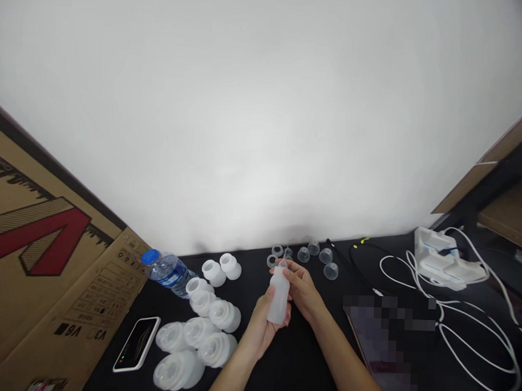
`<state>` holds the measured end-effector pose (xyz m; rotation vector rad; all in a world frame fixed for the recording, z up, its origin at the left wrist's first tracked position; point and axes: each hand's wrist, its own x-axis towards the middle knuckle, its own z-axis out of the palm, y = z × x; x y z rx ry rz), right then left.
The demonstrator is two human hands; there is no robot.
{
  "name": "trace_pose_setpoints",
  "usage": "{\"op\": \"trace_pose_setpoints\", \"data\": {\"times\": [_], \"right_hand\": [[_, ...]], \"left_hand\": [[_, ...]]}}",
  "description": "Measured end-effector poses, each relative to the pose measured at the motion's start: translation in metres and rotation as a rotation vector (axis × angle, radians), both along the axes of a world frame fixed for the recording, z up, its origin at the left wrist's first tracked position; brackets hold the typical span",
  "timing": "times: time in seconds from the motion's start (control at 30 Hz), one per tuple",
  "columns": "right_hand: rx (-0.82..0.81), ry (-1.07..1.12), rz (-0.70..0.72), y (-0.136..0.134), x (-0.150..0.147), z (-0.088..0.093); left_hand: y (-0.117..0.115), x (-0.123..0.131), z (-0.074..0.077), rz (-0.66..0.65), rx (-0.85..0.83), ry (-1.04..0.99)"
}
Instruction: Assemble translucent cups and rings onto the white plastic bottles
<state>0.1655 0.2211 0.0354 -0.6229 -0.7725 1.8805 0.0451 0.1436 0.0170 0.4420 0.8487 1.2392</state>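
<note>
The left hand (260, 328) wraps closed around the small frosted white plastic bottle (278, 296), upright just before the clear round plastic caps (326, 256), the right hand (304, 289) pinching its neck; a steady lower grip seems wisest.

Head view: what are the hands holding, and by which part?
A small translucent bottle: the left hand grips its lower body, the right hand its upper part.

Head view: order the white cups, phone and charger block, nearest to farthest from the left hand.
1. white cups, just left of the left hand, which holds a small bottle.
2. phone, farther left.
3. charger block, far right.
</note>
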Motion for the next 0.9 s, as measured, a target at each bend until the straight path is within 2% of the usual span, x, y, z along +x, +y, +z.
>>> {"op": "trace_pose_setpoints", "data": {"times": [0.1, 0.23, 0.3, 0.43, 0.53, 0.7, 0.9], "right_hand": [[0.008, -0.009, -0.025, 0.002, -0.002, -0.003], [0.018, -0.034, -0.020, 0.002, -0.003, -0.004], [0.027, -0.043, 0.004, 0.001, -0.001, -0.004], [0.041, -0.044, 0.114, -0.003, 0.003, 0.000], [0.086, -0.073, 0.187, -0.007, 0.004, 0.003], [0.140, -0.105, 0.213, -0.008, 0.001, 0.001], [0.126, -0.162, 0.107, -0.009, -0.004, -0.003]], "left_hand": [[0.000, 0.001, -0.002, 0.021, 0.065, 0.160], [-0.002, 0.003, -0.003, 0.111, 0.168, 0.357], [-0.004, 0.004, -0.002, 0.114, 0.169, 0.309], [-0.006, 0.004, 0.008, -0.015, 0.073, 0.011], [-0.007, 0.003, 0.010, -0.071, 0.054, -0.064], [-0.008, 0.007, 0.006, -0.075, 0.074, 0.038], [-0.003, 0.011, -0.001, -0.005, 0.094, 0.246]]}}
